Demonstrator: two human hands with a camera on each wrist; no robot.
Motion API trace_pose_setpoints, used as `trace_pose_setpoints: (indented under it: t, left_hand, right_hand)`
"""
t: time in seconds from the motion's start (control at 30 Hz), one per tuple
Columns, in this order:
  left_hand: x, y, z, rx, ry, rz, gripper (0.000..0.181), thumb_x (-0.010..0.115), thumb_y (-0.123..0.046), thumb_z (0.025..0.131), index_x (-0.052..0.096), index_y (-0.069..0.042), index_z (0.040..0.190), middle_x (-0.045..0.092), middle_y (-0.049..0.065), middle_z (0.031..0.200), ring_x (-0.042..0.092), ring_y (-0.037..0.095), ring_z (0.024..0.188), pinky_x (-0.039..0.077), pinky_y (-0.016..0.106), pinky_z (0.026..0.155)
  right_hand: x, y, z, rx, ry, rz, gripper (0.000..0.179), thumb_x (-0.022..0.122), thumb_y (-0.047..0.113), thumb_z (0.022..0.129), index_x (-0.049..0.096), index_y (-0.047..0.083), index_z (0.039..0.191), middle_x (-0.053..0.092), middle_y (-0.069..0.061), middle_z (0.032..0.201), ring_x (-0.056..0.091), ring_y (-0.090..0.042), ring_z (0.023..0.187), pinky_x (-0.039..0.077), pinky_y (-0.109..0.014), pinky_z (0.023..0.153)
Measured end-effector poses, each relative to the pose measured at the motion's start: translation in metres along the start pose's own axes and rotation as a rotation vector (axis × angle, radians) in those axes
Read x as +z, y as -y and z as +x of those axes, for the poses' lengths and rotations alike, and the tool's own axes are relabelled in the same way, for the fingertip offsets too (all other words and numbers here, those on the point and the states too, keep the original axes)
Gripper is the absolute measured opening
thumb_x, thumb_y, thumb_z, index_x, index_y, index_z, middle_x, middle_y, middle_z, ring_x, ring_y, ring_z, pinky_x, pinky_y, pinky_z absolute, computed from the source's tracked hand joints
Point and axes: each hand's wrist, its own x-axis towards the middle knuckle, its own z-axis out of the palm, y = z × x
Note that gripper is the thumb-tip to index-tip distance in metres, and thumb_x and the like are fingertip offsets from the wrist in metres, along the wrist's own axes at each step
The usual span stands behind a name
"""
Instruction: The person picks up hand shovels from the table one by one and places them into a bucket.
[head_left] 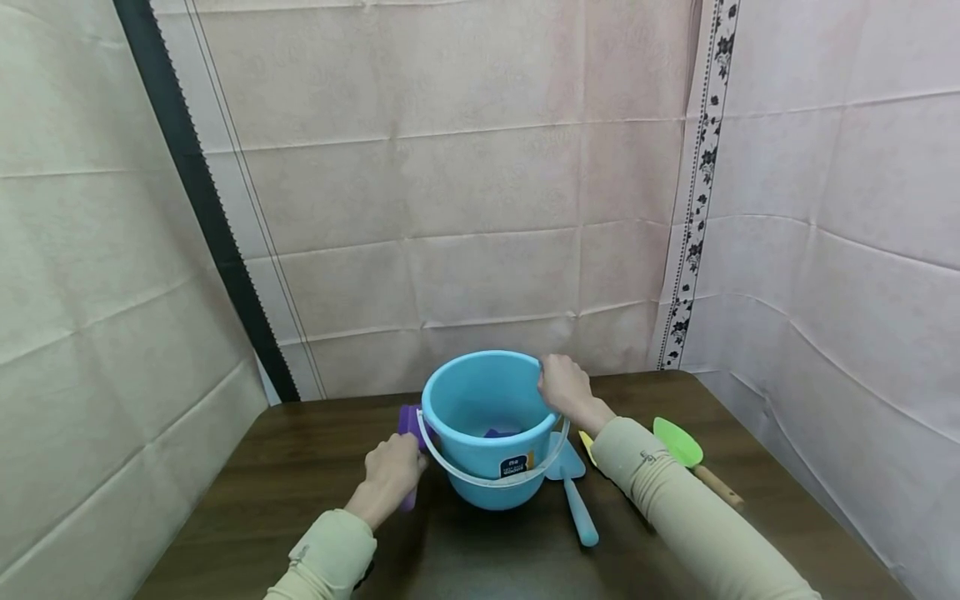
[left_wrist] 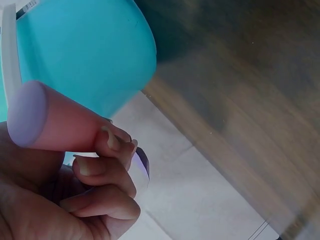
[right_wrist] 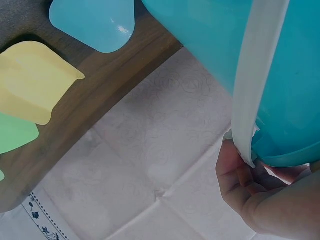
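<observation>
A light-blue bucket (head_left: pixel 491 457) stands upright with its white handle (head_left: pixel 498 481) lowered across the front. My right hand (head_left: pixel 567 387) grips its rim on the right side; the right wrist view shows the fingers (right_wrist: pixel 231 167) curled at the rim beside the handle. My left hand (head_left: pixel 393 467), left of the bucket, holds a purple toy garden tool (head_left: pixel 412 423) by its grip. In the left wrist view the tool's grip (left_wrist: pixel 70 120) looks pinkish with a lavender end, and its head is mostly hidden. Something purple (head_left: pixel 501 433) shows inside the bucket, only partly visible.
Right of the bucket lie a blue toy shovel (head_left: pixel 576 492), a yellow tool (right_wrist: pixel 37 82) partly behind my right arm, and a green trowel (head_left: pixel 678 443) with a wooden handle. Pale cloth walls (head_left: pixel 480 208) surround the dark wooden table (head_left: pixel 247 500).
</observation>
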Motion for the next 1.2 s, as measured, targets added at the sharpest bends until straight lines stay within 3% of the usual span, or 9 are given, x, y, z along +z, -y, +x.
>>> trace_pose_setpoints:
  t: [0.57, 1.2]
  left_hand:
    - [-0.021, -0.002, 0.007, 0.003, -0.036, 0.004, 0.032, 0.056, -0.006, 0.080, 0.041, -0.012, 0.052, 0.041, 0.001, 0.051, 0.042, 0.016, 0.047, 0.033, 0.029, 0.043]
    - [-0.043, -0.004, 0.015, 0.003, -0.030, 0.029, 0.031, 0.059, -0.011, 0.086, 0.050, -0.009, 0.057, 0.049, 0.005, 0.055, 0.048, 0.018, 0.048, 0.037, 0.029, 0.045]
  right_hand:
    - [-0.001, 0.000, -0.002, -0.006, -0.008, 0.020, 0.023, 0.043, 0.004, 0.096, 0.056, 0.006, 0.076, 0.046, -0.006, 0.064, 0.049, -0.019, 0.057, 0.039, -0.030, 0.050]
    - [-0.001, 0.001, -0.002, 0.004, 0.008, 0.022, 0.023, 0.043, 0.005, 0.097, 0.055, 0.006, 0.078, 0.047, -0.006, 0.065, 0.050, -0.019, 0.058, 0.040, -0.030, 0.052]
